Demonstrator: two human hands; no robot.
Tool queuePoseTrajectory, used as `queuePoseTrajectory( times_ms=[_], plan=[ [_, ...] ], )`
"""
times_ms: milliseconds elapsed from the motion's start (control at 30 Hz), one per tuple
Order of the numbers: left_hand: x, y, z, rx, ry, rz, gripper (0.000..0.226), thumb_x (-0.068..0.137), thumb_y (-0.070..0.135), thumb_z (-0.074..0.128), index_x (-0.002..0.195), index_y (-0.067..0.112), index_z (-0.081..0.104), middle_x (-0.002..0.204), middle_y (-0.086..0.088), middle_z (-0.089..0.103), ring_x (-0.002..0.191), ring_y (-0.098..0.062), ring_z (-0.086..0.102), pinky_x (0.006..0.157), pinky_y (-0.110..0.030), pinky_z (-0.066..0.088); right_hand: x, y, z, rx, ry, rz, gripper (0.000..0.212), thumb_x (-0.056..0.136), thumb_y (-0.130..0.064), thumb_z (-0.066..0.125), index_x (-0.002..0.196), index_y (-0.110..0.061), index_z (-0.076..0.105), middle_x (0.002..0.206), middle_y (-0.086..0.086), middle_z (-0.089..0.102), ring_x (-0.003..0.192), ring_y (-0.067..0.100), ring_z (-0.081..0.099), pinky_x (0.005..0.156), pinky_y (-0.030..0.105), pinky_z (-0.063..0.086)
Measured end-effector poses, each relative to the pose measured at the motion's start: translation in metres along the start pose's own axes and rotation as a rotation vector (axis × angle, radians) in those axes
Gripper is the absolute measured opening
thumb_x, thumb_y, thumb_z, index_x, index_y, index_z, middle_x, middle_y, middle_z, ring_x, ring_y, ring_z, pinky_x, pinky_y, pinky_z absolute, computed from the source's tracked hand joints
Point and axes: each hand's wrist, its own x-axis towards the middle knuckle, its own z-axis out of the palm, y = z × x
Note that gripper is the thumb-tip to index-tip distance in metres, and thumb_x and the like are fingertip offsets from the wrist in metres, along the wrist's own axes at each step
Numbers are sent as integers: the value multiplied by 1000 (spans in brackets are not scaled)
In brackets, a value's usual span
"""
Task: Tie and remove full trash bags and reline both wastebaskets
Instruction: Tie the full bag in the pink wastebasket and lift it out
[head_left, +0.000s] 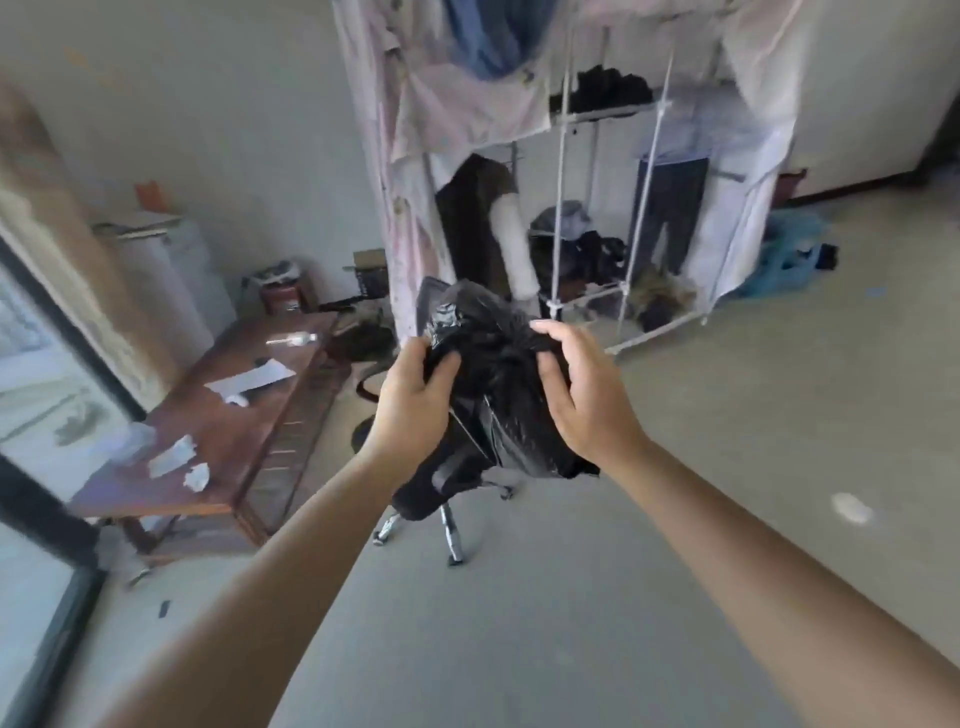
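Observation:
A black plastic trash bag (498, 374) is bunched up in the air in front of me, at the middle of the head view. My left hand (410, 400) grips its left side, fingers curled into the crumpled plastic. My right hand (582, 395) clasps its right side, fingers over the top fold. The bag's lower part hangs between my wrists. No wastebasket can be told in this blurred view.
A black office chair (447, 499) on chrome legs stands right behind the bag. A low wooden table (244, 415) with paper scraps is at the left. An open fabric wardrobe (597, 182) with hanging clothes fills the back. Grey floor (727, 467) stretches to the right.

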Motion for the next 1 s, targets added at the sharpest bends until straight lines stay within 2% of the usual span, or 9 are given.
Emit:
queuePoseTrajectory(
  times_ms=[133, 267, 400, 533, 600, 733, 800, 933, 1000],
  plan=[
    [54, 18, 150, -82, -199, 41, 13, 92, 35, 55, 94, 22, 56, 100, -13, 68, 100, -35, 65, 89, -60, 52, 13, 105, -102, -157, 68, 120, 32, 104, -16, 45, 134, -11, 54, 126, 3, 59, 120, 10, 53, 99, 4, 29],
    [104, 34, 251, -153, -314, 52, 6, 90, 38, 55, 88, 33, 57, 101, -14, 67, 103, -36, 63, 91, -60, 51, 38, 183, -166, -250, 120, 175, 32, 104, -17, 45, 133, -10, 55, 126, 5, 60, 119, 11, 53, 99, 4, 29],
    [167, 26, 318, -150, -349, 79, 8, 97, 30, 55, 96, 22, 56, 101, -13, 67, 100, -35, 63, 90, -59, 51, 73, 256, -183, -285, 134, 203, 31, 104, -17, 45, 133, -11, 54, 126, 3, 60, 118, 11, 53, 99, 5, 30],
    [246, 11, 376, -152, -412, 119, 4, 100, 26, 54, 99, 26, 57, 101, -4, 69, 99, -22, 66, 89, -49, 54, 120, 328, -186, -325, 152, 209, 32, 104, -17, 45, 134, -10, 53, 125, 4, 59, 116, 12, 54, 97, 7, 32],
    [293, 10, 408, -153, -431, 161, 6, 101, 26, 53, 96, 28, 56, 99, -1, 68, 95, -17, 65, 84, -40, 53, 152, 362, -191, -354, 160, 232, 33, 104, -18, 45, 135, -11, 53, 124, 5, 59, 114, 15, 55, 96, 13, 36],
    [379, 30, 483, -194, -502, 195, 3, 100, 28, 54, 99, 25, 56, 100, -2, 68, 96, -16, 65, 83, -38, 54, 209, 421, -223, -414, 248, 269, 33, 104, -16, 46, 135, -9, 53, 124, 6, 60, 114, 16, 55, 96, 21, 41],
    [412, 46, 527, -222, -557, 204, 9, 98, 33, 56, 101, 25, 57, 101, 1, 69, 96, -14, 66, 84, -38, 53, 232, 453, -250, -454, 299, 308, 33, 104, -17, 46, 135, -10, 52, 124, 6, 59, 113, 16, 55, 95, 16, 39],
    [460, 70, 624, -304, -699, 189, 17, 91, 38, 57, 100, 23, 58, 104, -8, 68, 103, -28, 65, 94, -55, 51, 257, 526, -303, -530, 393, 369, 32, 104, -18, 45, 135, -13, 51, 124, 4, 58, 113, 10, 54, 94, 3, 32],
    [482, 70, 680, -320, -747, 189, 16, 92, 35, 57, 100, 21, 58, 102, -7, 68, 102, -29, 65, 94, -54, 51, 263, 571, -326, -552, 418, 397, 32, 104, -19, 44, 136, -15, 50, 125, 2, 56, 113, 8, 53, 94, 1, 30]
  ],
)
